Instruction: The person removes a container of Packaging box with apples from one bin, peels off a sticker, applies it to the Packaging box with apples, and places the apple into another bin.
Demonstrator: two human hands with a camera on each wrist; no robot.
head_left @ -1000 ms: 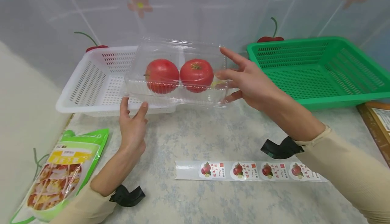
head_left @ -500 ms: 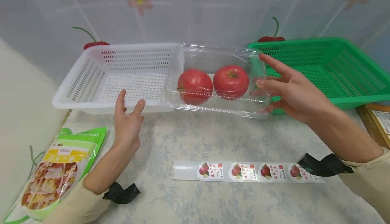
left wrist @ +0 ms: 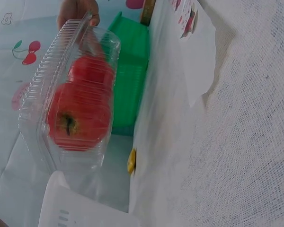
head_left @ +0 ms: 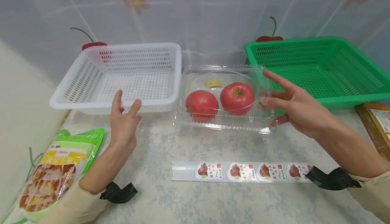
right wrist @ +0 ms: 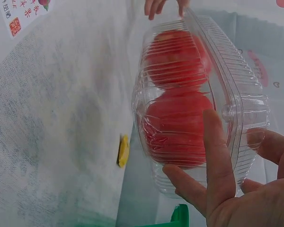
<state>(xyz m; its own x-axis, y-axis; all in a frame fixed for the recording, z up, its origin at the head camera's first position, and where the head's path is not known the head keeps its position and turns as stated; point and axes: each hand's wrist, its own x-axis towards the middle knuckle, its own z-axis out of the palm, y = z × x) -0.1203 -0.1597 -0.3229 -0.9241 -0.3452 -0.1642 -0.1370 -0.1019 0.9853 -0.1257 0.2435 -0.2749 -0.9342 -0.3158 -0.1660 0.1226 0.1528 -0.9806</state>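
A clear plastic clamshell box (head_left: 225, 124) with two red apples (head_left: 202, 104) (head_left: 237, 98) inside hangs above the table, its lid closed. My right hand (head_left: 300, 105) grips the box's right end, fingers spread over the end wall, as the right wrist view also shows. My left hand (head_left: 123, 126) is apart from the box in the head view, its finger and thumb extended before the front rim of the white basket (head_left: 115, 104). Whether it touches that rim I cannot tell. Through the box shows a small yellow piece (head_left: 213, 83), which lies on the table in the left wrist view.
At the back right stands a green basket (head_left: 335, 100). A strip of apple-printed stickers (head_left: 240, 172) lies across the front of the table. On the left is a green food pouch (head_left: 58, 170); a brown-edged box (head_left: 376, 122) sits at the right edge. A printed curtain hangs behind.
My right hand has carried the box with the apples to the right, away from over the white basket, and then lower. The left hand has shifted slightly left, its fingers still extended.
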